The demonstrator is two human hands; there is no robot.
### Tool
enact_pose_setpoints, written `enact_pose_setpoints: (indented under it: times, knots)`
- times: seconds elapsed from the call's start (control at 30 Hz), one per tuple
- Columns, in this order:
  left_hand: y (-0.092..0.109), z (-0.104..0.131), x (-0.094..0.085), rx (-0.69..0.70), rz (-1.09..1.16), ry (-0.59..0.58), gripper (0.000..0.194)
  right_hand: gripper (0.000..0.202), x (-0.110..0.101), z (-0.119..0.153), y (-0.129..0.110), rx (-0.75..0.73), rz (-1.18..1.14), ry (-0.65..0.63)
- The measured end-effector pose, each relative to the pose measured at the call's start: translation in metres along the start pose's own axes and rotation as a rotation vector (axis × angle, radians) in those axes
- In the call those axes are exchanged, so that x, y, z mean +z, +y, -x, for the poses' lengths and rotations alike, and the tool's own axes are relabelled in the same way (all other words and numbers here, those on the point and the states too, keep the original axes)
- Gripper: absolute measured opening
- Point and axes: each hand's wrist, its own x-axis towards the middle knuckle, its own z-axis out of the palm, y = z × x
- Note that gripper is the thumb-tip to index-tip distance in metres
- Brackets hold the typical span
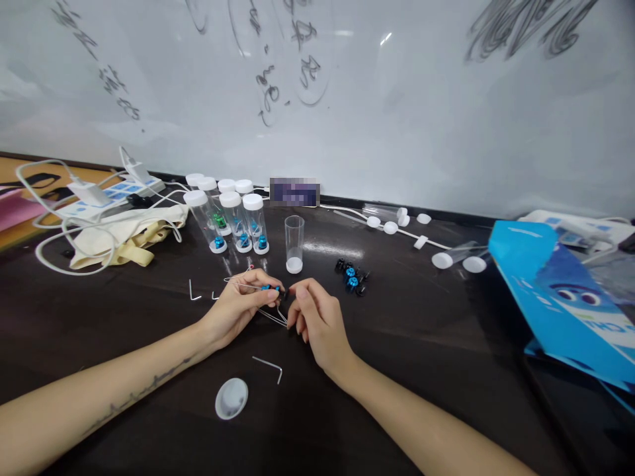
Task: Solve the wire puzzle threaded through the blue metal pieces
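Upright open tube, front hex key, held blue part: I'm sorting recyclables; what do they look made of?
Open tube: glossy clear plastic or glass, being see-through.
Hex key: probably steel, from its smooth grey sheen.
Blue part: perhaps anodised metal, from its vivid shine; too small to be sure.

So the whiteboard (397,99) is running along behind the table (421,344). 7 tubes (230,200) are standing bunched toward the back left, with a cloth bag (129,241) lying left of them and a power strip (122,192) sitting behind it. 2 hex keys (190,291) are lying in front of the bunch. A lone tube (294,241) is standing off to its right. Small parts (352,283) are lying right of that, loose caps (390,227) are sitting farther back right, and a package (550,264) is taking the far right. Nearest, a dish (231,398) is sitting left of another hex key (268,363).
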Motion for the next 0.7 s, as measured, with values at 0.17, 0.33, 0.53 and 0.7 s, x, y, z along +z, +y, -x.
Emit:
enact_pose_setpoints:
  times: [0.17, 0.33, 0.53, 0.7]
  knots:
    - [-0.0004, 0.0003, -0.0007, -0.004, 0.0, -0.001, 0.012, 0.029, 0.0003, 0.0, -0.0008, 0.004, -0.005, 0.01]
    - [-0.0001, 0.0004, -0.0009, -0.002, -0.007, 0.003, 0.012, 0.031, 0.0001, 0.0, -0.001, 0.0, -0.004, -0.003]
    - [0.0002, 0.0, 0.0002, 0.0, -0.006, 0.016, 0.012, 0.029, 0.0005, 0.0003, -0.0008, 0.003, -0.002, 0.006]
    - [0.0, -0.0002, -0.0001, 0.0, -0.004, 0.013, 0.013, 0.032, -0.0001, -0.0001, 0.0001, 0.0, -0.007, -0.005]
